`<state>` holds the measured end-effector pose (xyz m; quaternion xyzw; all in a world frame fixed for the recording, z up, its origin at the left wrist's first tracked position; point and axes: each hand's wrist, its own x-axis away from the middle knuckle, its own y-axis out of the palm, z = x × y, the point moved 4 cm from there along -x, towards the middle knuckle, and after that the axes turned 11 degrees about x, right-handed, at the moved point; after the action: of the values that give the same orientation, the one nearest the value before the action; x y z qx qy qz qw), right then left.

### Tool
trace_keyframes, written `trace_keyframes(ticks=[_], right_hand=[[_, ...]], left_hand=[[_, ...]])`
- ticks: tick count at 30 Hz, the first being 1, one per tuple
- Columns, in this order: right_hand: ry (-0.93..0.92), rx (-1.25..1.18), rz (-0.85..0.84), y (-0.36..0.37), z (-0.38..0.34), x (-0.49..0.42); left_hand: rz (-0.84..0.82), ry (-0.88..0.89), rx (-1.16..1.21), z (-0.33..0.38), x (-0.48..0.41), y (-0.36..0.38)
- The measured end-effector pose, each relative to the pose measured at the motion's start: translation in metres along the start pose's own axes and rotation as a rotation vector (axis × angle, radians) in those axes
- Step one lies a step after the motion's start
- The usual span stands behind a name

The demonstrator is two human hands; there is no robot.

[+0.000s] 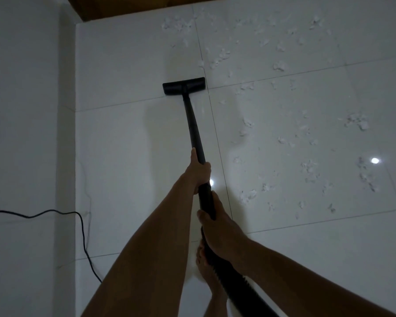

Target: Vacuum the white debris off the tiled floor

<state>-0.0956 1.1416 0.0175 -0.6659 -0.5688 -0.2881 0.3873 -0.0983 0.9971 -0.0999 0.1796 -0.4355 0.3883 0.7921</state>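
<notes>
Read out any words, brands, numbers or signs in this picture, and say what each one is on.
None can be read. The vacuum wand and floor head are plain black in this dim view, with no label showing. The tiled floor, the wall and the cord carry no writing.

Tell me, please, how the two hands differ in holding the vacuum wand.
The left hand grips the vacuum wand farther out, nearer the floor head; the right hand grips closer in, where the ribbed hose begins. The left arm is stretched farther than the right. Both hands curl round it.
</notes>
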Motion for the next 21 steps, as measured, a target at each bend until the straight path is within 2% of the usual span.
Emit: trace_keyframes(ticks=[8, 15, 21], right_hand=[[0.021, -0.058, -0.022, -0.015, -0.019, -0.014], [0.006, 0.050, -0.049, -0.030, -0.028, 0.015], [0.010, 0.037, -0.079, -0.052, -0.032, 0.038]], left_hand=[[-0.001, -0.016, 0.021, 0.029, -0.006, -0.001], [-0.002, -0.063, 0.029, 0.037, 0.019, 0.006], [-0.007, -0.116, 0.028, 0.050, 0.043, 0.023]])
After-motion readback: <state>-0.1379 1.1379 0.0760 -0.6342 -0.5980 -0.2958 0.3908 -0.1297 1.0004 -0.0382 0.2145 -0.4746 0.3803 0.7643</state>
